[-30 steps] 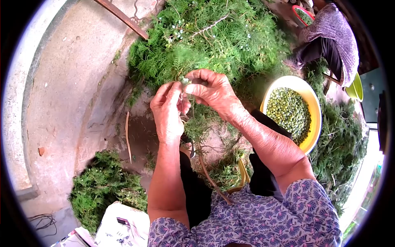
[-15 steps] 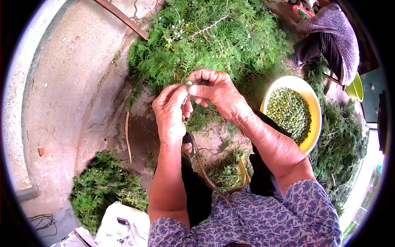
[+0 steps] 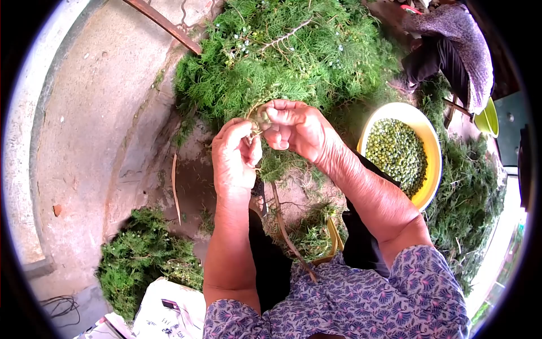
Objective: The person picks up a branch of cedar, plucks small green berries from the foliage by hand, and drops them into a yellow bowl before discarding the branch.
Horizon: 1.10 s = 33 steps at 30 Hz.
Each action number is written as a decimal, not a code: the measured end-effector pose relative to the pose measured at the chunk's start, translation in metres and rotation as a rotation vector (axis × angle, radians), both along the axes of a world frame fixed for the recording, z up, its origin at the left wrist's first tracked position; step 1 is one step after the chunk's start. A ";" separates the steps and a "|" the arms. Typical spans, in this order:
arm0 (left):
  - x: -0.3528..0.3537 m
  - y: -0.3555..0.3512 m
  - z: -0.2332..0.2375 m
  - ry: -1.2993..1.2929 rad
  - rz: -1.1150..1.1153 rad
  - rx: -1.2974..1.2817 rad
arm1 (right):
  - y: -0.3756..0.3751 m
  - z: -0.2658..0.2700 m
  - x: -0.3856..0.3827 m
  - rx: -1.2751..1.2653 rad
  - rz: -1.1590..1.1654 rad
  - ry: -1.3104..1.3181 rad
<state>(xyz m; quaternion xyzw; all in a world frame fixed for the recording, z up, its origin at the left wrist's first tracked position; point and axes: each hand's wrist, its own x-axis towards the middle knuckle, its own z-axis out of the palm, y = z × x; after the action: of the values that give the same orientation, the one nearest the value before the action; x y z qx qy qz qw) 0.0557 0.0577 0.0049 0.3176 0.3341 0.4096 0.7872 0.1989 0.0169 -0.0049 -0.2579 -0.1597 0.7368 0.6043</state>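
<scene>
Both hands meet at the middle, in front of a big heap of green conifer branches (image 3: pixel 316 56). My left hand (image 3: pixel 234 152) is closed round a thin branch (image 3: pixel 275 209), whose bare stem runs down toward my lap. My right hand (image 3: pixel 296 127) is closed beside it at the leafy end, thumb and forefinger pinched; small round green berries show between the fingertips. To the right of my right forearm stands a yellow basin (image 3: pixel 433 152) holding many green berries (image 3: pixel 395 152).
A smaller pile of branches (image 3: pixel 141 254) lies at the lower left, above a white sack (image 3: pixel 169 311). Another heap (image 3: pixel 471 198) is at the right. At the upper right a person (image 3: pixel 451 51) bends near a green basin (image 3: pixel 488 118). A wooden bar (image 3: pixel 164 25) crosses the upper left.
My fingertips have moved slightly apart, and my right hand has turned a little. The branch's lower stem has shifted right. The person at the upper right has moved an arm.
</scene>
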 end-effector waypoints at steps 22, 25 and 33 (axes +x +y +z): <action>-0.010 0.001 0.010 -0.017 0.058 -0.026 | -0.006 0.020 -0.002 -0.048 -0.201 -0.499; -0.008 -0.001 0.010 -0.006 0.068 -0.038 | -0.006 0.017 -0.008 -0.048 -0.166 -0.523; -0.006 -0.002 0.006 -0.016 -0.006 -0.055 | -0.007 0.016 -0.012 -0.131 -0.135 -0.438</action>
<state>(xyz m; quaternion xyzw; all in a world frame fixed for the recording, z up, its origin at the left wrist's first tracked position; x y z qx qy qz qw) 0.0496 0.0555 0.0109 0.2935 0.3382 0.4005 0.7995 0.1867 0.0102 0.0116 -0.4604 -0.2213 0.6300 0.5850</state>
